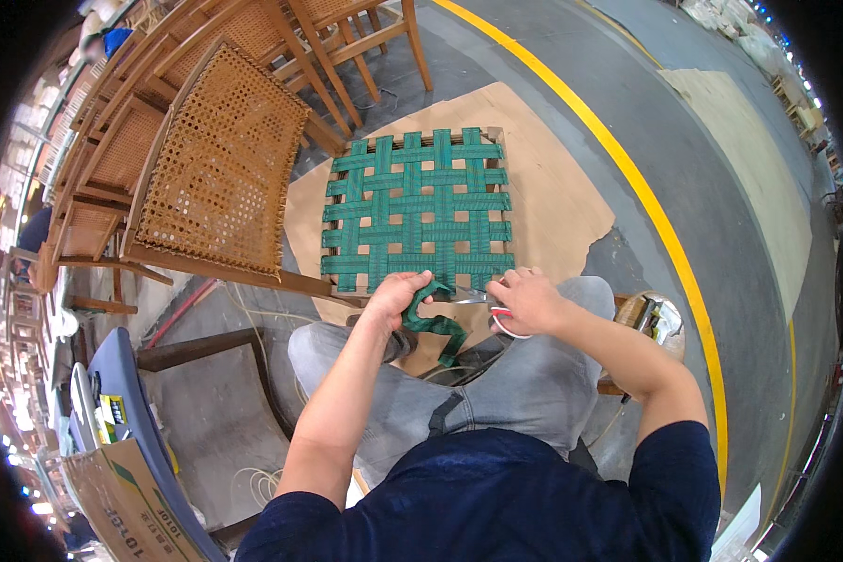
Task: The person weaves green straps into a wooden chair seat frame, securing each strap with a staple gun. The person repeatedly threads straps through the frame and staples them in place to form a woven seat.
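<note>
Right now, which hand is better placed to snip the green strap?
Probably the right hand: it holds the scissors, blades pointing toward the strap. The left hand grips the strap.

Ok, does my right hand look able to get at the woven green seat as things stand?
Probably yes: the woven green seat lies just beyond the right hand, with nothing visible blocking the way, though that hand is holding scissors, which may limit touching it freely.

the grey floor (749, 375) bears a brown cardboard sheet (553, 197) and wooden chairs (220, 169).
</note>
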Available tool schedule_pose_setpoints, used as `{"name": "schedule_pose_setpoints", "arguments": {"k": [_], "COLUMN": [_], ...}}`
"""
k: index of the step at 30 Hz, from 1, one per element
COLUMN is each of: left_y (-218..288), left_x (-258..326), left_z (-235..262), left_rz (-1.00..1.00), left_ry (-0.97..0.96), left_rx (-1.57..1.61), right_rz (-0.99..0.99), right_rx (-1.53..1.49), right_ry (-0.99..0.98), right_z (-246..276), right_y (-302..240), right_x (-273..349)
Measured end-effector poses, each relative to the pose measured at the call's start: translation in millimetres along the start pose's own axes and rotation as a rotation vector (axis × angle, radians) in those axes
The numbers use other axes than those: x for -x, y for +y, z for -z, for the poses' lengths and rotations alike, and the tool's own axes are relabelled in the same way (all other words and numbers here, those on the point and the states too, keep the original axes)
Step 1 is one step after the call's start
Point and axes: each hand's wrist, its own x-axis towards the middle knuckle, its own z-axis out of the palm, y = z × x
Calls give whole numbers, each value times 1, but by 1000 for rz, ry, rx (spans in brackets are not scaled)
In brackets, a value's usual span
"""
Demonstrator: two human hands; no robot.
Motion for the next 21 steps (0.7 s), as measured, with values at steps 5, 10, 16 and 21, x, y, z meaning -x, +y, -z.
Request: {"name": "schedule_pose_setpoints", "arguments": {"k": [5,10,16,21], "left_y": [-13,-6,25,-2], "left_x": [6,21,54,66], "left_z": [-5,-3,-21,-5], "left_rz": [-18,-44,-310,-169], "left_ry": [-8,-15,36,-92], "left_rx": [71,38,153,166], "right_rz": [33,134,-277,-1115], "right_rx": [66,61,-351,-540], "right_ry": [-67,-67,421,905], "right_z": [-29,-33,4,4], "right_y": [-6,2,30,50], "right_x": [-36,-50,26,151]}}
